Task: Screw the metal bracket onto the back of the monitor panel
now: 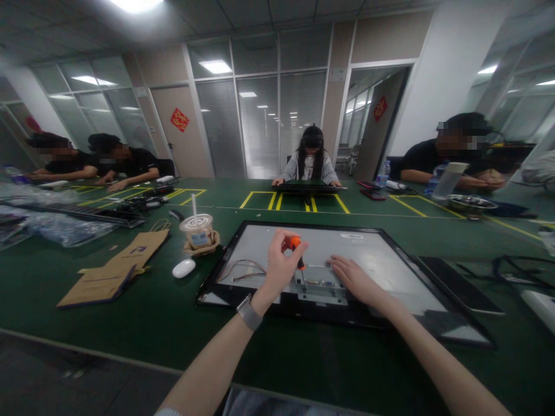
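An orange and black screwdriver (297,245) stands nearly upright, with my left hand (281,260) closed around its handle. Its tip reaches down to a metal bracket (323,297) with a small circuit board (323,283) in it. Both belong to a flat display panel (373,248) with a black frame, lying back side up on the table. My right hand (349,274) rests flat on the panel just right of the board, fingers stretched out. Thin wires (245,266) lie loose on the panel's left part. A watch (249,312) is on my left wrist.
Left of the panel are a white mouse (184,268), a drink cup (198,231) in a carton holder and a brown paper bag (117,266). A dark flat piece (459,283) and cables lie to the right. Across the green table (217,202) a person (310,162) holds another panel.
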A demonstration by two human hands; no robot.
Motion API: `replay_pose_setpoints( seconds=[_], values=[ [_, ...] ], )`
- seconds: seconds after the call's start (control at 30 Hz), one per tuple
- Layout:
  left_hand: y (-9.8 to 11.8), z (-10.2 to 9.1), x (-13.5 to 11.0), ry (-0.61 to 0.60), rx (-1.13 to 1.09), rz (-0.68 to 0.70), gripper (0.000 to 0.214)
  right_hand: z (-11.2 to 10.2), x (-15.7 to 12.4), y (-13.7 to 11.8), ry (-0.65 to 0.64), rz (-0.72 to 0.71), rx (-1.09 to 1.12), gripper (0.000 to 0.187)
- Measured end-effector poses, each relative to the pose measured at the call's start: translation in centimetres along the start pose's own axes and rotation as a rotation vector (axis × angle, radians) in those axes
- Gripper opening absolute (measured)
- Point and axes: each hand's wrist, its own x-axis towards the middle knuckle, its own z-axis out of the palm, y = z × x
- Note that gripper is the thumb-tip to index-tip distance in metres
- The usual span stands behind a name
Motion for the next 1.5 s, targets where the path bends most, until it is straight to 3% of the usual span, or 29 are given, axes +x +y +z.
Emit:
replay_pose_setpoints(
  seconds=[0.13, 0.3, 0.5, 0.8, 1.03, 1.27, 1.5],
  values=[
    [-0.1, -0.1, 0.1, -0.011, -0.006, -0.012, 0.02, -0.1, 0.0, -0.1, -0.002, 0.003, 0.01, 0.059],
    [1.1, -0.2, 0.2, -0.121, -0.02, -0.02, 0.015, -0.3, -0.1, -0.1, 0.003, -0.003, 0.019, 0.058],
    [1.3, -0.3, 0.5, -0.235, -0.134, -0.056, 0.027, -0.2, -0.1, -0.2, 0.01, 0.003, 0.015, 0.058],
    [1.3, -0.1, 0.3, -0.142, -0.077, -0.01, 0.017, -0.2, -0.1, -0.1, 0.002, -0.003, 0.019, 0.059],
    [1.5, -0.2, 0.5, -0.199, -0.102, -0.05, 0.03, 0.2, 0.0, 0.3, 0.014, -0.024, 0.001, 0.058],
    [1.3, -0.2, 0.5, -0.195, -0.065, -0.012, 0.022, 0.2, -0.1, 0.2, 0.04, -0.009, 0.022, 0.057],
    [1.2, -0.3, 0.5, -0.25, -0.161, -0.094, 0.034, -0.4, -0.3, -0.5, -0.001, 0.006, 0.023, 0.06]
  ],
)
